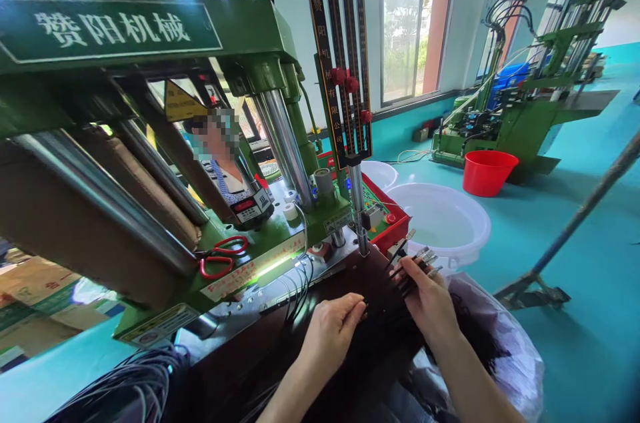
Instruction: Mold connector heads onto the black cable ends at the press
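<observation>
Fingers of right hand (430, 303) and left hand (333, 329) pinch cables (417, 259) fanning beyond them.

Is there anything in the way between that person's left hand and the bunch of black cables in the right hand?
Nothing visible. The right hand grips the bunch of black cables, metal plug ends fanned out; the left hand rests beside it on the dark bench, fingers touching the cables.
</observation>
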`<state>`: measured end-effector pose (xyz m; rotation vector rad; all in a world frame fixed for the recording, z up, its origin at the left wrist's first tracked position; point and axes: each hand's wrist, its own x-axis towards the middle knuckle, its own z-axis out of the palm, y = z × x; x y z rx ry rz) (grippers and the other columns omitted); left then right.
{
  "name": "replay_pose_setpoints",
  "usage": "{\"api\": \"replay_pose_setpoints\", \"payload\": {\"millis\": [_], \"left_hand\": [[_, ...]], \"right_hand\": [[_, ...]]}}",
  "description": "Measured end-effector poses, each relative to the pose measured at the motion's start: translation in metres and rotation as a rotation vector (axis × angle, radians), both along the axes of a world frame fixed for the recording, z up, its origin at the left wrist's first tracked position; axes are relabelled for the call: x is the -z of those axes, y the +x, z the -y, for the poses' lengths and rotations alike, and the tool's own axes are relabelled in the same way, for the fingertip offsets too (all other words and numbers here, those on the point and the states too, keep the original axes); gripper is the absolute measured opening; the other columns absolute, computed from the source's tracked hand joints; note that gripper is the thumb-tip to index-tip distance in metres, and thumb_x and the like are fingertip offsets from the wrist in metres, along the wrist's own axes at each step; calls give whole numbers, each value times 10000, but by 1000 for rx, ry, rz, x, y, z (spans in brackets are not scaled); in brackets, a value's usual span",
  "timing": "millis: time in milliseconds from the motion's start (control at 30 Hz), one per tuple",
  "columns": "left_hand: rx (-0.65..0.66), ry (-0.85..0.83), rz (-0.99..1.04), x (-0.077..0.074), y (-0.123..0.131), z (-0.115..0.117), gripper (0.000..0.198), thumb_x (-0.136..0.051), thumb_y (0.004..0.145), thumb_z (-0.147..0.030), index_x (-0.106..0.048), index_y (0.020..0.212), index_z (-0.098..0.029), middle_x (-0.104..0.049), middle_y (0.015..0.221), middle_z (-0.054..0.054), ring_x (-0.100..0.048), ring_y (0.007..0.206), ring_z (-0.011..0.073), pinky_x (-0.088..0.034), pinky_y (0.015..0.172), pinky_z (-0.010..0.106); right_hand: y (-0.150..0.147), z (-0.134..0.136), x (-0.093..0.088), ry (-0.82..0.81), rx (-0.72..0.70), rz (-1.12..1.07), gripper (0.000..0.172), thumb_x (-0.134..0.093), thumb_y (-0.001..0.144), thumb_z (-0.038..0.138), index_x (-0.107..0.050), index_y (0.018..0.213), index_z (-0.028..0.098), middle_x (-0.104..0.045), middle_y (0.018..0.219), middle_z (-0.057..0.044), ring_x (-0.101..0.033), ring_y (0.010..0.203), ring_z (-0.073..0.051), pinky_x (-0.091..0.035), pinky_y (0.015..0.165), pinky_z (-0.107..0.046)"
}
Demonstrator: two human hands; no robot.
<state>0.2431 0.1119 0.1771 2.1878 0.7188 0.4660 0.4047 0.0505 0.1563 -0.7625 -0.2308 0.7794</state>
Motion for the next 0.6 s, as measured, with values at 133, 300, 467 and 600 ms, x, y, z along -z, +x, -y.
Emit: {"api": "replay_pose_setpoints", "payload": {"millis": [133,300,467,600], "left_hand": [[29,51,-36,-3,-3,-1,360,-351,877,-381,-608,708,-194,-500,570,-8,-422,526,111,-248,533,242],[80,-129,-105,17,-12,14,356,-378,855,-362,-479,572,-172,-346,517,-40,-286,504,87,-188,495,241],[222,-489,-105,44,-33,43,232,-518,762,-367,-484,616,-189,-358,521,-52,-300,508,87,-229,505,226],[290,-849,146,52,-36,64,312,-664,634,-464,-556,762,-200,-482,598,-13,-457,570,123,-363,575,251]], "right_hand": [[1,-3,0,27,14,5,163,-773,636,296,-641,671,206,-627,624,31,-570,565,-113,-456,532,-228],[7,5,0,44,-252,89,224,-699,721,340,-681,919,239,-695,840,-16,-631,760,-176,-476,740,-325],[-2,24,-10,24,-818,414,242,-568,827,343,-682,933,158,-704,800,-89,-647,765,-226,-412,852,-432],[-31,25,-12,56,-1109,666,265,-549,833,363,-717,838,157,-694,926,-112,-597,965,-262,-351,938,-447]]}}
